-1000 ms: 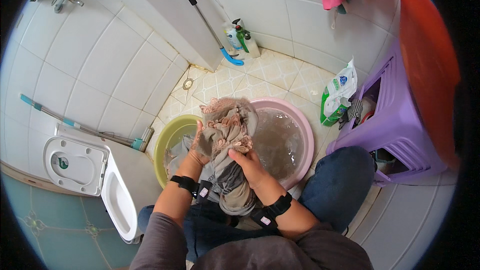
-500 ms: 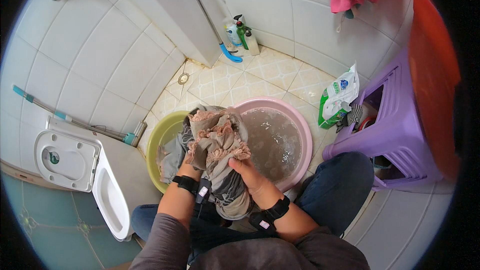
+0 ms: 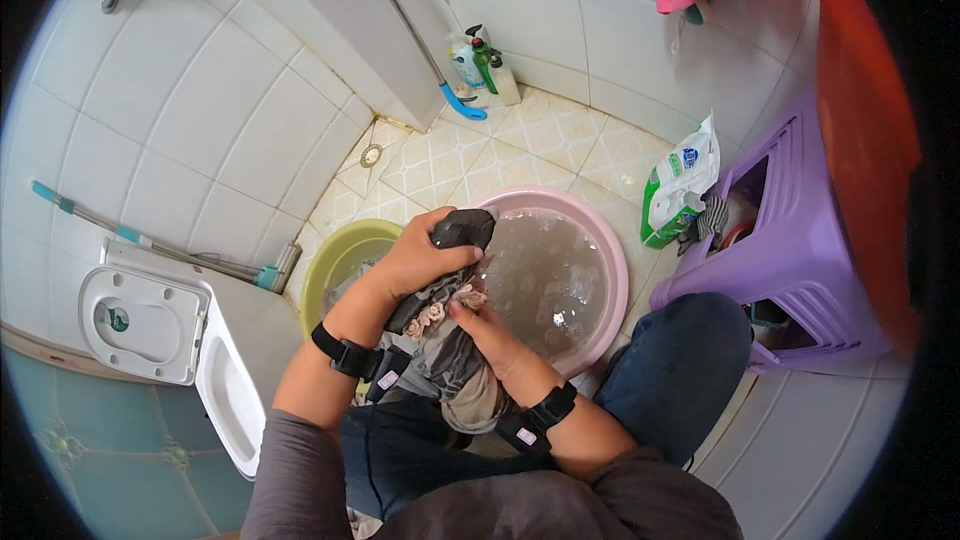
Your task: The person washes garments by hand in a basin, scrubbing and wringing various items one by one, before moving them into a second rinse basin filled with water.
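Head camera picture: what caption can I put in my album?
Left hand and right hand grip bunched grey cloth near a green basin and a pink basin of murky water.

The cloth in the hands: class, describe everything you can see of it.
The cloth looks soft, in dark grey, grey and beige, with pinkish ruffled trim near its middle. It is crumpled and bunched, its dark upper end shiny, perhaps wet. The left hand grips that end; the right hand holds it by the trim. Its beige lower end lies toward the lap. In view, it overlaps the pink basin.
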`<state>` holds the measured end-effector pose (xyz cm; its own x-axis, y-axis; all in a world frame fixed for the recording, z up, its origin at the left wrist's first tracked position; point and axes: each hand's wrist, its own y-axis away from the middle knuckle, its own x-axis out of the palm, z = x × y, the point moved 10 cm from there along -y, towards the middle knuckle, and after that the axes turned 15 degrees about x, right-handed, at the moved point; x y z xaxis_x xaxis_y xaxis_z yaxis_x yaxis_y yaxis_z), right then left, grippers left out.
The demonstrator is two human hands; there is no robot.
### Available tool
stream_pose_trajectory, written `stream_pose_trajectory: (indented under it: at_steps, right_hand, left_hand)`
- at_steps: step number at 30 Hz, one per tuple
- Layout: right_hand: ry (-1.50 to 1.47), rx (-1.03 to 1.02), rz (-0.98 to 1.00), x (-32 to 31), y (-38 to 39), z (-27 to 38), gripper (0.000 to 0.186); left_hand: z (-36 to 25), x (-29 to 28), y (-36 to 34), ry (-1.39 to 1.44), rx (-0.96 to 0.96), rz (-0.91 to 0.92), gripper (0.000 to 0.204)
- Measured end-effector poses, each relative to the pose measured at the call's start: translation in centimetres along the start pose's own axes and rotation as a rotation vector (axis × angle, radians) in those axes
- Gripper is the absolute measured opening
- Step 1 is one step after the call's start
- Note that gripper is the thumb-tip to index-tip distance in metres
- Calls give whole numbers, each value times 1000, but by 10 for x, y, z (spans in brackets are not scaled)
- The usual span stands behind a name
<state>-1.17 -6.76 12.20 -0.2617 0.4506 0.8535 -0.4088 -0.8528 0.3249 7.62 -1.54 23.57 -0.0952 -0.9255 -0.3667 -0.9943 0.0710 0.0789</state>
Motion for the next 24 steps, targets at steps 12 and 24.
stream_pose_trajectory:
  at_steps: [12,24]
  right_hand:
    - [218,-140,-249,-9,1,12,30]
    - [396,-267,-447,-37,-4,10,48]
  left_hand:
    - [16,31,-20,-683,-20,132,31]
    - [27,76,-25,-1058,34,274,28]
